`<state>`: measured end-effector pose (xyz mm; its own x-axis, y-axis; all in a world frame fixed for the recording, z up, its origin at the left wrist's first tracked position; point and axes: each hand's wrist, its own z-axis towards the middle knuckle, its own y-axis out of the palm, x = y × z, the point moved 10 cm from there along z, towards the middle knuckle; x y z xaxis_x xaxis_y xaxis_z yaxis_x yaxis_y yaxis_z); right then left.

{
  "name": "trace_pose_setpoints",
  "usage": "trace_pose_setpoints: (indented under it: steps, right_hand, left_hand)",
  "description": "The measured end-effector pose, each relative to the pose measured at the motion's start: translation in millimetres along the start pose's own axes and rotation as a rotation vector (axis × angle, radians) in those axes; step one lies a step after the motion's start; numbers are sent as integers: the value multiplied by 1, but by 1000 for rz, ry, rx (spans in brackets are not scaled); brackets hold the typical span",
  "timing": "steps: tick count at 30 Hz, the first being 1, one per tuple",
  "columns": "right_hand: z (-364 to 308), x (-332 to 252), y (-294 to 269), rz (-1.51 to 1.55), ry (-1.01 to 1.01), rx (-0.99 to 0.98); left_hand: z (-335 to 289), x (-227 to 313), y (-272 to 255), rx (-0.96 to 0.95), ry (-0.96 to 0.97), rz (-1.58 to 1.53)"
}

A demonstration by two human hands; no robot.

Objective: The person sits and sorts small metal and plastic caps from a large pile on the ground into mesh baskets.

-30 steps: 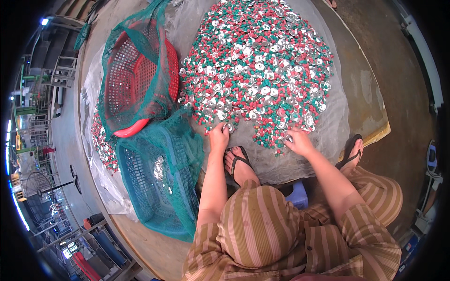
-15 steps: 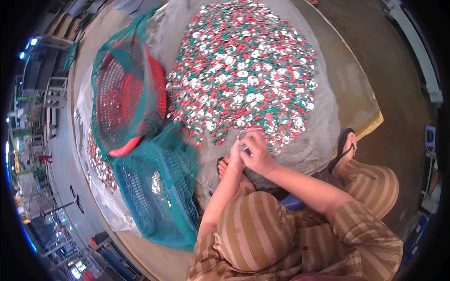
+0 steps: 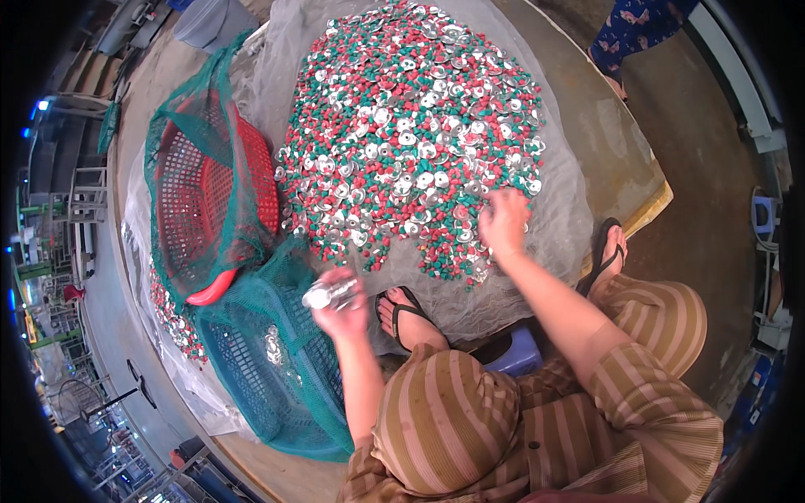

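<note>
My left hand point(image 3: 345, 312), slightly blurred, is closed around a small stack of shiny silver metal discs point(image 3: 319, 297), above the near edge of the blue-green basket. My right hand point(image 3: 505, 222) is at the near right part of a wide heap of silver discs and small red and green pieces point(image 3: 411, 134). Its thumb stands apart from the fingers, whose tips reach down to the heap; I see nothing held in it. The blue-green plastic basket point(image 3: 239, 360), lined with green netting, has some silver discs point(image 3: 275, 345) inside.
Beyond it leans a red perforated basket point(image 3: 262, 168) draped in green net point(image 3: 189, 105). The heap lies on a translucent sheet point(image 3: 562, 180). A grey bucket point(image 3: 216, 23) stands at the far left. Another person's patterned trouser leg point(image 3: 629, 33) shows at the far right. My sandalled foot point(image 3: 407, 317) is near the heap.
My hands were together at the heap's near edge and are now apart. The left has moved left with the discs; the right has moved right and farther onto the heap. Another person's leg has come into view.
</note>
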<state>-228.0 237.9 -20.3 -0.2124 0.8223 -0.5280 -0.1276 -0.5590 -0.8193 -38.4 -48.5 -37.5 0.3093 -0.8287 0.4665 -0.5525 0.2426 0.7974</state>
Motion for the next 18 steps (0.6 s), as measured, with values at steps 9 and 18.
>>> trace_pose_setpoints:
  steps: [9, 18]
  right_hand:
    - [-1, 86, 31, -144, 286, -426]
    - [-6, 141, 18, 568, 744, -212]
  left_hand:
    - [-148, 281, -46, 1214, 808, 1522]
    - [5, -13, 110, -257, 734, 2109]
